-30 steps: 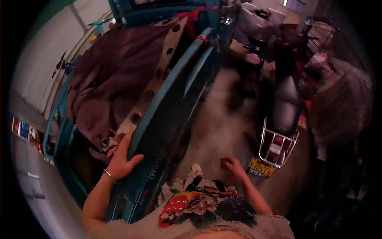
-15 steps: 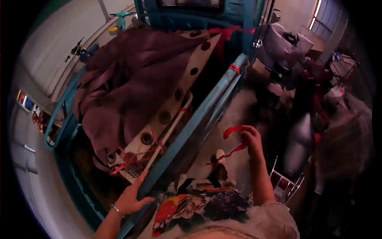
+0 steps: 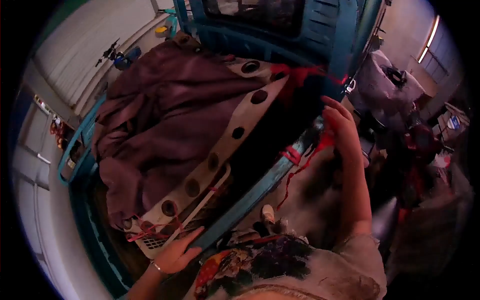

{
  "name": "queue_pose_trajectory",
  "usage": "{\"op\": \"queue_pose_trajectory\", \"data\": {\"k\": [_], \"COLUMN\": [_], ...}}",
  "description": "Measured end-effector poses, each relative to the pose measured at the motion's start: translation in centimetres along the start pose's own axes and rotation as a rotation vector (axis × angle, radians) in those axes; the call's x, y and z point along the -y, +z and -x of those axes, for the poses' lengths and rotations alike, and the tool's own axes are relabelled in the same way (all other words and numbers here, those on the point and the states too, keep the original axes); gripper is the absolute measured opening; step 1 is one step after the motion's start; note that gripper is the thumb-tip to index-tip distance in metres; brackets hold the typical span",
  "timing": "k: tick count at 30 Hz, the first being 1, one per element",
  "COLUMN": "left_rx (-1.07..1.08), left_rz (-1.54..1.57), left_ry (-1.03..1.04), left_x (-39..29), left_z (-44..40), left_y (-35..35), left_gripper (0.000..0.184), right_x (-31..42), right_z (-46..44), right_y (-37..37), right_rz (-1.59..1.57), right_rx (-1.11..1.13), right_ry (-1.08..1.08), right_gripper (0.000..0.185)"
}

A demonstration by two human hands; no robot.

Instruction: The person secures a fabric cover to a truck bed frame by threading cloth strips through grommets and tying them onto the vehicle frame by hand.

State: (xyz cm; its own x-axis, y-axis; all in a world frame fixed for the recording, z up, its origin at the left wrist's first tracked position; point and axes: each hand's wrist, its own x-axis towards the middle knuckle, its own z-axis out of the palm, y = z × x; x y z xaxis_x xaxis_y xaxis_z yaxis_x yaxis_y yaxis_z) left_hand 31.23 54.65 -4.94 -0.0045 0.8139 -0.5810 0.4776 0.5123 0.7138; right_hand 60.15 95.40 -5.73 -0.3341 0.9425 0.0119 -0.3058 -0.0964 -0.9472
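My left hand point(image 3: 177, 253) lies on the blue side rail point(image 3: 239, 205) of a truck bed, fingers stretched out and thumb apart. Up by the cab end of that rail is my right hand point(image 3: 341, 125), closed on a red cloth strip point(image 3: 326, 141). The strip's thin tail dangles down on the outer side of the rail. A short red tie point(image 3: 291, 155) is wrapped round the rail just below it. Inside the bed, a brown curtain point(image 3: 170, 100) with a beige eyelet band is heaped up. My right fingertips are partly dark.
The blue cab point(image 3: 250, 30) with its rear window stands at the far end. A white plastic basket point(image 3: 152, 245) with red string sits in the bed. To the right, a covered scooter point(image 3: 387, 82) and other dim items line the wall. Another red cloth point(image 3: 300, 75) is by the cab.
My right hand has moved forward to the rail's cab end with the red strip. My left hand stays on the rail. The view has shifted towards the cab.
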Motion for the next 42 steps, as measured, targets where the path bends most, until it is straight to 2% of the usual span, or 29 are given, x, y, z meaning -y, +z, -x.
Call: {"op": "queue_pose_trajectory", "data": {"k": [2,6,7,9,11,13,15,17,19,21,24,26,28,30,32,34,38,40,42], "left_rx": [-0.011,0.002,0.003,-0.06,-0.1,-0.132,-0.152,-0.113,-0.081,-0.104,-0.135,-0.326,-0.467,-0.616,-0.718,-0.778,-0.674,-0.608,-0.561], "left_rz": [-0.043,-0.054,-0.055,-0.065,-0.119,-0.169,-0.059,-0.055,-0.051,-0.163,-0.161,-0.383,-0.487,-0.502,-0.521,-0.52,-0.444,-0.238,-0.171], "left_ry": [0.027,0.024,0.018,0.002,0.02,0.038,0.026,-0.022,-0.064,-0.012,0.018,0.319,0.547,0.705,0.725,0.936,0.901,0.998,0.987], "left_x": [-2.2,-4.0,-4.2,-4.0,-3.9,-3.8,-4.1,-5.1,-5.1,-4.0,-5.1,-9.1,-12.1,-16.6,-20.5,-23.3,-23.8,-23.9,-24.1], "left_z": [-3.2,-6.3,-6.5,-6.3,-6.5,-6.4,-6.4,-6.5,-6.8,-7.1,-10.3,-13.7,-18.4,-23.9,-28.1,-32.2,-37.2,-37.1,-36.0], "left_y": [0.2,0.4,0.4,0.8,1.0,1.0,1.0,0.6,0.5,0.6,-1.5,-3.6,-4.8,-5.3,-4.5,-3.4,-2.2,-2.9,-3.4], "left_gripper": [0.06,0.061,0.061,0.061,0.061,0.06,0.059,0.058,0.058,0.054,0.048,0.041,0.044,0.047,0.049,0.046,0.032,0.02,0.018], "right_x": [-0.4,-4.9,-8.4,-10.5,-9.5,-6.8,-4.3,-2.8,-2.0,-1.5,-0.3,0.9,0.4,0.2,0.5,-0.5,-1.5,-1.8,-2.0], "right_z": [-4.3,-13.3,-16.1,-17.7,-16.1,-12.8,-10.6,-9.3,-8.2,-7.0,-5.6,-4.5,-4.3,-3.9,-3.5,-3.5,-3.9,-3.7,-3.4], "right_y": [0.6,-0.7,-2.6,-3.5,-1.5,0.7,1.2,0.9,0.2,-0.9,-1.6,-1.9,-2.4,-2.7,-2.7,-3.5,-4.6,-5.1,-5.2], "right_rz": [0.211,0.316,0.529,0.724,0.856,0.735,0.623,0.706,0.646,0.581,0.594,0.6,0.538,0.47,0.37,0.349,0.307,0.288,0.27], "right_rx": [0.075,0.126,0.214,0.299,0.144,0.15,0.147,0.353,0.407,0.456,0.534,0.561,0.557,0.549,0.484,0.46,0.409,0.34,0.278], "right_ry": [0.103,0.254,-0.123,-0.504,-0.364,-0.269,-0.171,-0.123,-0.105,-0.07,-0.085,-0.074,-0.014,0.041,0.169,0.148,0.134,0.146,0.17], "right_gripper": [0.037,0.039,0.026,0.015,0.028,0.025,0.023,0.022,0.022,0.022,0.021,0.02,0.02,0.02,0.02,0.019,0.018,0.017,0.016]}}
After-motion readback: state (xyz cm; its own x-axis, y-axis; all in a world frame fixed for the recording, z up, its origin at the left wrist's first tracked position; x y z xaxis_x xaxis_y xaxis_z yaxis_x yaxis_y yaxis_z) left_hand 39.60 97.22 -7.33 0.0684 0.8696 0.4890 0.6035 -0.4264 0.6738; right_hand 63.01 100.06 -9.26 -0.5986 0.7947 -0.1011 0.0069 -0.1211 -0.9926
